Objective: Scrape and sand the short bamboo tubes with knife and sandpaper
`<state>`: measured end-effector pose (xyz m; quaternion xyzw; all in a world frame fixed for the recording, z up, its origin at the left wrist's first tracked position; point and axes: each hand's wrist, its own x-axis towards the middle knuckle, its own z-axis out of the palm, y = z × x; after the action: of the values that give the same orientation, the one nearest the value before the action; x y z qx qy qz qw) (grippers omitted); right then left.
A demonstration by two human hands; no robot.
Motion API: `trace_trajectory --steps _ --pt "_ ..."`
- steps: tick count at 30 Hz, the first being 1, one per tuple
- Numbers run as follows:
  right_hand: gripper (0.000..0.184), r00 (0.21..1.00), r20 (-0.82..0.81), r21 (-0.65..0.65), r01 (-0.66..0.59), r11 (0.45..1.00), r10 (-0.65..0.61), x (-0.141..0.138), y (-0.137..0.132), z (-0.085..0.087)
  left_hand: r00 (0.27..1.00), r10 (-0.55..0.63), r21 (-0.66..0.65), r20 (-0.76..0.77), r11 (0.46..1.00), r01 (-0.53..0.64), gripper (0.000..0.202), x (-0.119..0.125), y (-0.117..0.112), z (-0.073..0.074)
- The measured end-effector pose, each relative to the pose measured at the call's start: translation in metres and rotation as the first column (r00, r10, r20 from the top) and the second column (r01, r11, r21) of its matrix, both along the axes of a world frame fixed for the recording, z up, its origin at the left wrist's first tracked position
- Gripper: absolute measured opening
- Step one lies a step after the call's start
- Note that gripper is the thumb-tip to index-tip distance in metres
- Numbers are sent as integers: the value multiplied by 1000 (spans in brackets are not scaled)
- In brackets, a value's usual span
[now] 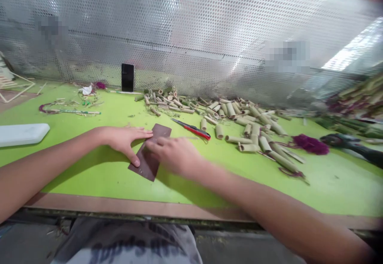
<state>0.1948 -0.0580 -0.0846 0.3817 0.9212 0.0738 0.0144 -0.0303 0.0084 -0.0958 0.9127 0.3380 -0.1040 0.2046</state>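
A brown rectangular sheet, which looks like sandpaper (149, 164), lies slanted on the green tabletop (110, 180). My left hand (122, 139) rests on its left side, thumb and fingers spread, pressing it flat. Over the middle of the sheet, my right hand (175, 154) is blurred by motion, with its fingers closed. A thin pale stick (191, 137) shows faintly at that hand, pointing right; the rest of it is hidden by the fingers. Just beyond my hands lies a red and black utility knife (193, 129) with its blade out.
Many cut bamboo pieces (230, 110) are heaped across the back. A phone (127, 78) leans against the perforated metal screen (197, 28). Purple yarn (311, 144) and a dark tool (353, 144) lie at right, a white block (24, 134) at left.
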Motion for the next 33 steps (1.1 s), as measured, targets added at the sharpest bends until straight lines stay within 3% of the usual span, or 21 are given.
trace_trajectory --steps 2,5,9,12,16,19,20,23,27,30,31,33 --pt "32 999 -18 -28 -52 998 52 2 1 0 1000 11 -11 -11 1000 -12 125 1 -2 2" --pt "33 997 -54 -11 57 998 -58 7 5 1 998 48 -24 -30 999 -49 127 3 -3 5" --pt "31 995 -94 -94 -54 994 45 13 9 3 998 47 -57 -47 997 -49 126 4 -4 7" --pt "29 993 -100 -64 55 996 -61 14 8 3 997 52 -49 -50 997 -54 126 4 -5 8" --pt "31 986 -138 -159 -114 981 92 13 11 1 997 48 -54 -55 997 -51 128 5 -5 9" --pt "33 992 -105 -57 67 996 -73 9 14 0 997 60 -48 -43 997 -62 129 4 -3 7" --pt "34 993 -83 -38 80 996 -83 8 14 0 997 60 -47 -40 997 -62 129 4 -3 6" --pt "33 995 -80 -63 -71 995 66 8 14 0 999 35 -41 -36 998 -37 128 2 -1 3" --pt "32 993 -102 -13 64 998 -65 12 12 0 999 40 -28 -23 999 -41 127 2 -1 3" --pt "32 984 -116 -114 -148 982 135 12 10 -2 998 43 -56 -37 997 -45 130 2 -2 5" --pt "33 984 -116 -112 -148 983 135 12 10 -3 998 41 -56 -38 997 -43 130 2 -2 5" --pt "33 992 -124 -61 -15 998 7 11 10 -3 999 42 -38 -33 998 -43 127 1 -2 5"
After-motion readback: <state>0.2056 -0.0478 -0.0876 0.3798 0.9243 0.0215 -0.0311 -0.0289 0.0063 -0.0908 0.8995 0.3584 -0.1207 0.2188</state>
